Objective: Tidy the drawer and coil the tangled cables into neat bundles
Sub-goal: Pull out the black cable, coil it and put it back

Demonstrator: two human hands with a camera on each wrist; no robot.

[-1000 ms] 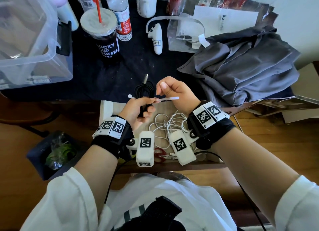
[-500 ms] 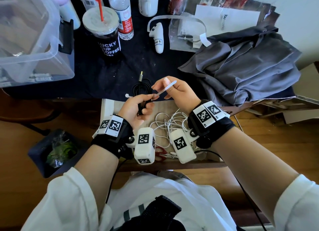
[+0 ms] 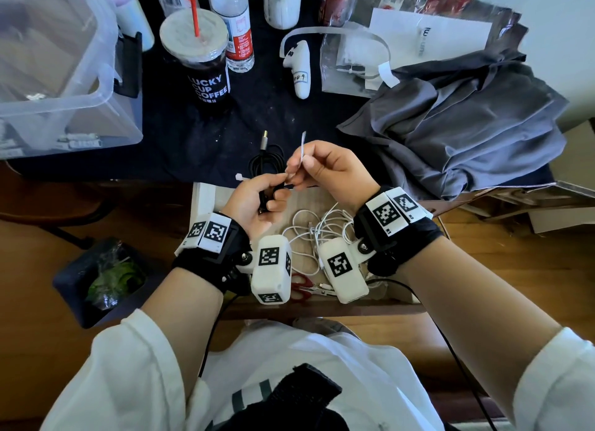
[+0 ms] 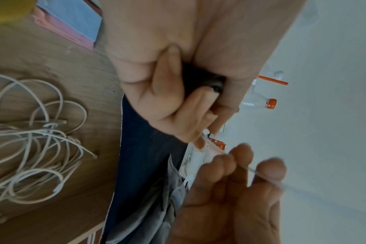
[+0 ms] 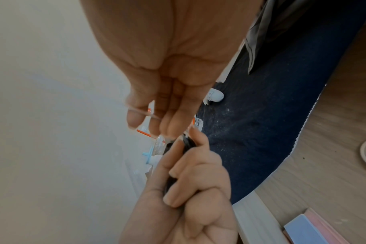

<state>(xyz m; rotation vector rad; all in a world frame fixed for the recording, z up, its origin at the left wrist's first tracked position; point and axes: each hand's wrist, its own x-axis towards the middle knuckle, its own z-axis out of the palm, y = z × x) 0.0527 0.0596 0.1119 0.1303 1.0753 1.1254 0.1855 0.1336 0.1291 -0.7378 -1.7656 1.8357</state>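
My left hand grips a coiled black cable, whose USB plug sticks up above the fist. A white zip tie runs across the coil, and its head pokes out left of my thumb. My right hand pinches the tie's tail, which points up and away. In the left wrist view my curled fingers wrap the black cable. A tangle of white cables lies in the open drawer under both hands.
Red-handled scissors lie at the drawer's front. On the dark tabletop stand a clear plastic bin, a coffee cup, a water bottle, a white controller and a grey cloth. A trash bin sits on the floor at left.
My right hand has swung the zip tie's tail from pointing right to pointing up and away. Both hands have shifted slightly toward the table, and my left hand still holds the coil.
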